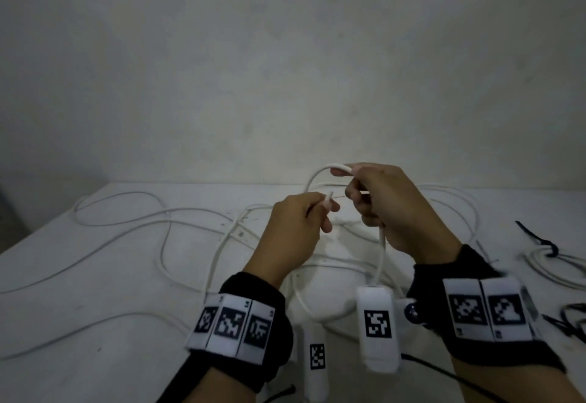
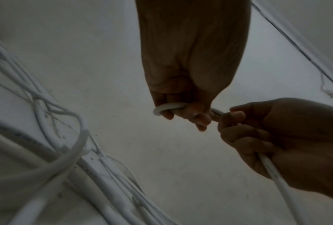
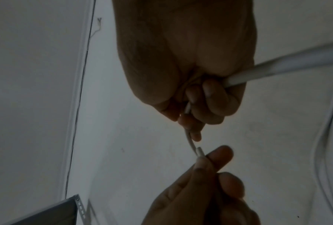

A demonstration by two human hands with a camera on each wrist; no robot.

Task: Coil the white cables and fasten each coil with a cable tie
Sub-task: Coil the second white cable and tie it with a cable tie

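Above the white table (image 1: 95,323) both hands hold one white cable (image 1: 382,244). My left hand (image 1: 322,212) pinches its cut end (image 1: 328,198) between thumb and fingers. My right hand (image 1: 356,195) is curled round the same cable, which arcs out above the fist (image 1: 320,172) and hangs down below it. In the left wrist view the cable curves round the left hand's fingers (image 2: 168,106) and runs into the right hand (image 2: 244,137). The right wrist view shows the right hand (image 3: 196,115) gripping the cable (image 3: 277,68) while the left hand (image 3: 209,164) pinches the end (image 3: 200,152).
Long loose white cables (image 1: 165,212) sprawl in loops across the table, left and centre. A coiled cable bound with a black tie (image 1: 551,250) lies at the right edge. More black ties (image 1: 570,320) lie nearer on the right. A plain wall stands behind.
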